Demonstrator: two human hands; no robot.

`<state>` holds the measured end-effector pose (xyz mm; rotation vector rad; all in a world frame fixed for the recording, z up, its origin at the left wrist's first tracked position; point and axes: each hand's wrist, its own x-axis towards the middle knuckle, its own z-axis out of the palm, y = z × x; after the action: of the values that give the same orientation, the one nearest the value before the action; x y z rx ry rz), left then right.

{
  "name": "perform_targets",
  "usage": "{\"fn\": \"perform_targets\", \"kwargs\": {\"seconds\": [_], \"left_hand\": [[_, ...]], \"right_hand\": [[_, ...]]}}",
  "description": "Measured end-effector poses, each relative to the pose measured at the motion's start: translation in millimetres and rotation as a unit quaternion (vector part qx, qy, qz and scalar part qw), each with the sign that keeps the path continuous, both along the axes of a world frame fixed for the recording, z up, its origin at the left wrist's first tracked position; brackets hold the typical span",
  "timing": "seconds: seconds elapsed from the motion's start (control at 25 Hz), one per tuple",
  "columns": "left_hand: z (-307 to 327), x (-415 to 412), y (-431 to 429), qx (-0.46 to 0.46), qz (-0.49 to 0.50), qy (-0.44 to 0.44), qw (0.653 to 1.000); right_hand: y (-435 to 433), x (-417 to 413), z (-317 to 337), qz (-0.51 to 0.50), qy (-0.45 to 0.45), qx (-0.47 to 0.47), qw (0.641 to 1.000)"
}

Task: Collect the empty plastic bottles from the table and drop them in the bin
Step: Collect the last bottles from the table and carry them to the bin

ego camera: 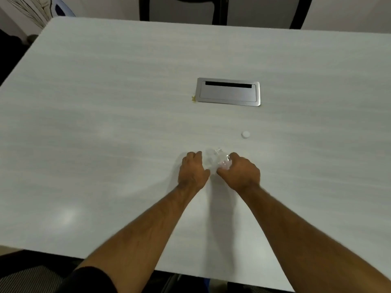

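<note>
Both forearms reach forward over the desk; the left hand and right hand curl closed around a clear bottle between them.

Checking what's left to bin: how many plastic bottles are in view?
1 for certain: a clear bottle between the left hand and right hand. It's blurred, so a second could be hidden there.

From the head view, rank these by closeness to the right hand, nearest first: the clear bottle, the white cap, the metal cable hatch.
1. Clear bottle: between both hands, against the right hand.
2. White cap: lying loose on the table, just beyond the hand.
3. Metal cable hatch: set into the table's middle, farthest away.
</note>
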<state>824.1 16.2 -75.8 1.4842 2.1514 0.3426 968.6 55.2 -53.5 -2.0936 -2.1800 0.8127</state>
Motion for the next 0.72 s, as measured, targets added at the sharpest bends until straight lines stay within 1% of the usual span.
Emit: {"fn": "perform_targets", "kwargs": {"seconds": [0.08,0.2,0.28,0.44,0.52,0.56,0.6,0.64,0.68,0.72], "left_hand": [[0.9,27.1,29.6,0.007,-0.012,-0.044,0.999],[0.6,74.1,83.4,0.015,-0.066,-0.054,0.996],[3.6,99.7,114.6,0.015,-0.089,-0.045,0.995],[3.6,128.1,150.7,-0.037,-0.087,-0.007,0.995],[0.2,138.1,145.4,-0.036,-0.084,-0.037,0.995],[-1.3,144.2,136.9,-0.028,-0.072,-0.072,0.994],[0.5,152.1,127.0,-0.021,-0.043,-0.131,0.990],[4.2,159.8,118.6,-0.017,0.011,-0.218,0.976],[11.3,166.1,110.4,-0.030,0.071,-0.322,0.944],[20.2,170.1,102.9,-0.053,0.115,-0.421,0.898]], "right_hand": [[1.4,32.1,1.3,-0.068,0.010,-0.004,0.998],[12.2,80.9,3.1,-0.168,0.054,0.006,0.984],[18.5,106.6,4.9,-0.192,0.071,0.004,0.979],[15.2,139.9,8.7,-0.201,0.096,0.039,0.974],[6.0,150.1,5.4,-0.228,0.128,0.041,0.964],[-0.4,153.7,2.1,-0.242,0.146,0.034,0.959],[-9.0,158.6,-0.1,-0.260,0.161,0.029,0.952],[-17.8,163.4,-1.5,-0.276,0.172,0.028,0.945],[-26.2,166.9,-2.2,-0.284,0.180,0.031,0.941],[-33.4,168.9,-0.9,-0.287,0.185,0.037,0.939]]}}
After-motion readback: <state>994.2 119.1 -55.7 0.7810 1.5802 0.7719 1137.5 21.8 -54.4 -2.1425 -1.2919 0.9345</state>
